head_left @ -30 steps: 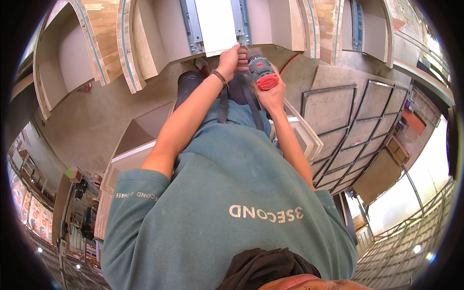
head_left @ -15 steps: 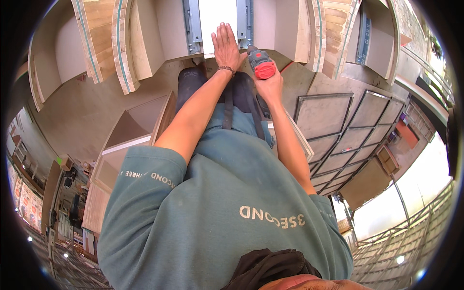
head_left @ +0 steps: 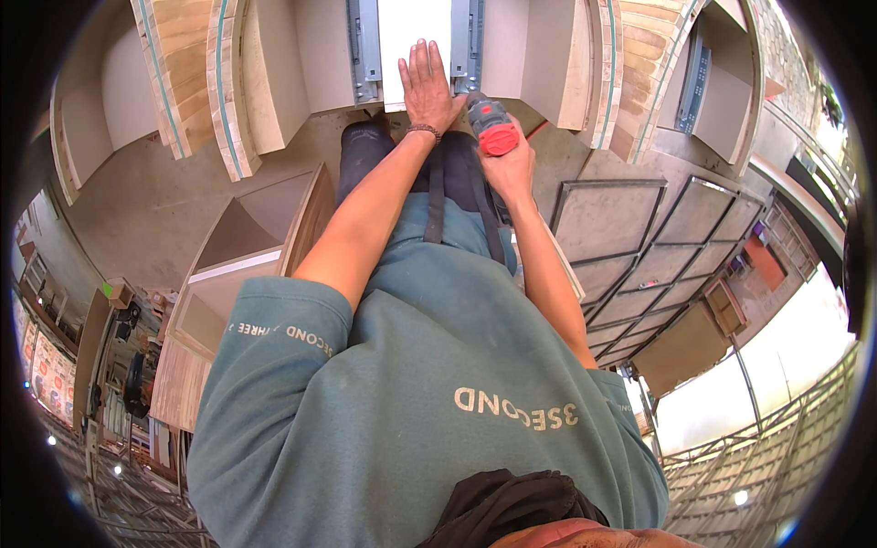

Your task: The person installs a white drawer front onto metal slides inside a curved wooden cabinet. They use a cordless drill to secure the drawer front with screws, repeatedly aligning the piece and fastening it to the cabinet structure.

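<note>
My left hand (head_left: 426, 95) lies flat on a white panel (head_left: 413, 20), fingers straight and pointing away from me. Grey metal drawer slides run along both sides of the panel, one on the left (head_left: 364, 50) and another on the right (head_left: 469, 46). In my right hand (head_left: 513, 170) is a cordless drill (head_left: 491, 123), grey with a red battery end, its nose tilted toward the near end of the right slide. The drill's body covers its tip, so I cannot tell whether it touches anything. My fingers wrap round the drill's handle, partly hidden.
Curved wooden cabinet pieces stand on the far left (head_left: 228, 100) and far right (head_left: 603, 82). An open wooden box (head_left: 315, 215) sits on the floor by my left arm. To the right lies a black metal frame (head_left: 610, 184). Another grey slide (head_left: 694, 87) is fixed inside the right cabinet.
Both hands keep the same pose, left flat on the panel and right round the drill. The surroundings have shifted slightly in the view.
</note>
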Demonstrator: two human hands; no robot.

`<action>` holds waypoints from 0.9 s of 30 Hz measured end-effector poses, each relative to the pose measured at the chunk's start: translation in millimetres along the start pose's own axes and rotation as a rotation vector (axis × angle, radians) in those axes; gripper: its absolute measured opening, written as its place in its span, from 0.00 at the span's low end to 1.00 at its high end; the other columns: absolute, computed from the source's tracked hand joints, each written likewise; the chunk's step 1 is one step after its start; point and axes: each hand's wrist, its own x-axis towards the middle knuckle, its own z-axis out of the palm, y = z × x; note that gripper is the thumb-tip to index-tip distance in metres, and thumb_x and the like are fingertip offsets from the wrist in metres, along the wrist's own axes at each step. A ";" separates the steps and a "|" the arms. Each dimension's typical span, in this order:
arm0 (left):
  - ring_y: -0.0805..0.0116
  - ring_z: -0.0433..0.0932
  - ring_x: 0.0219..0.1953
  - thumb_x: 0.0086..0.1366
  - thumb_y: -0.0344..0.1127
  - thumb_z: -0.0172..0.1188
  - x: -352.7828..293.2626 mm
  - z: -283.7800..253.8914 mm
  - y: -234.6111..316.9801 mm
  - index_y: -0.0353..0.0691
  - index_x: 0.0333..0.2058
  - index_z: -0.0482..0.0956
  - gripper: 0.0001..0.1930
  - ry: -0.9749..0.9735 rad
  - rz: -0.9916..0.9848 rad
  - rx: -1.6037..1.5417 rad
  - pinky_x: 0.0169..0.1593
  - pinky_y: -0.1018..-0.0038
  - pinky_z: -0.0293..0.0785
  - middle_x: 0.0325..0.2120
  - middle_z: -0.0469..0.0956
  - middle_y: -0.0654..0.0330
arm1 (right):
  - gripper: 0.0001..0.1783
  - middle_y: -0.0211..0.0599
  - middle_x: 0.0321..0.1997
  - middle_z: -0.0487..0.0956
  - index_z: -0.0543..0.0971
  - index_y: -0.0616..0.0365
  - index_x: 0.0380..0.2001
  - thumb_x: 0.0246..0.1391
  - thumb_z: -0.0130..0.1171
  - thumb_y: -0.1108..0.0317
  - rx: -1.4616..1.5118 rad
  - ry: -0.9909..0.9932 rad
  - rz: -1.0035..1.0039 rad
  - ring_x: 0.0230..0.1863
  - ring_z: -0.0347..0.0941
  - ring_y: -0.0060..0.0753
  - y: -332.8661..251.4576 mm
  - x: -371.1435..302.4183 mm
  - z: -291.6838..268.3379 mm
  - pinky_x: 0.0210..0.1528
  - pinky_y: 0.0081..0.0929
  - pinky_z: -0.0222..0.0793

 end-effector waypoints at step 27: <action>0.47 0.38 0.75 0.31 0.59 0.81 14.9 -1.6 10.2 0.34 0.72 0.41 0.76 -0.009 -0.231 0.004 0.73 0.42 0.29 0.70 0.45 0.46 | 0.32 0.58 0.39 0.83 0.76 0.49 0.58 0.46 0.67 0.66 -0.019 -0.048 -0.049 0.46 0.79 0.65 3.9 9.8 -9.4 0.45 0.48 0.74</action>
